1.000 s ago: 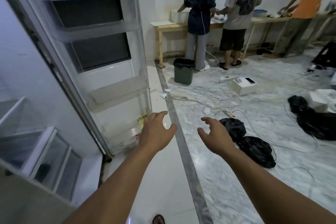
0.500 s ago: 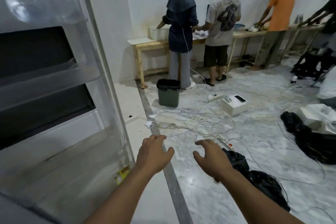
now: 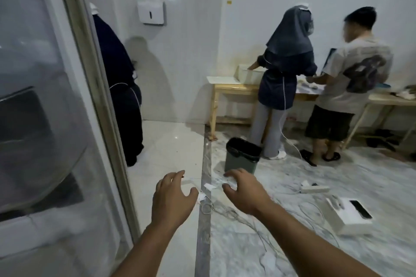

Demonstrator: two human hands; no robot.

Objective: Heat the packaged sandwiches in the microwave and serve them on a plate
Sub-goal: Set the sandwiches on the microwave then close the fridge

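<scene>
1. Cables lie in loops on the floor just in front of the person. I think a foot could catch in them and cause a trip.
2. Both hands are out in front and hold nothing. The left hand has its fingers spread and loosely bent. The right hand is the same, thumb out to the side.
3. The door on the left is see-through and stands open, close by the left arm. I think an elbow could bump its edge.
4. A green bin stands past the hands, beside the cables. A white box sits on the floor to the right, with a dark flat thing on top. Either could be kicked.
5. Two people stand at a wooden worktop by the far wall, and another person in dark clothes stands behind the door. I think someone could step back into the way.
6. I cannot see the sandwiches, the microwave or a plate anywhere. They may be behind the people or out of sight.
7. What sits behind the door is blurry. The right end of the worktop is cut off.
</scene>
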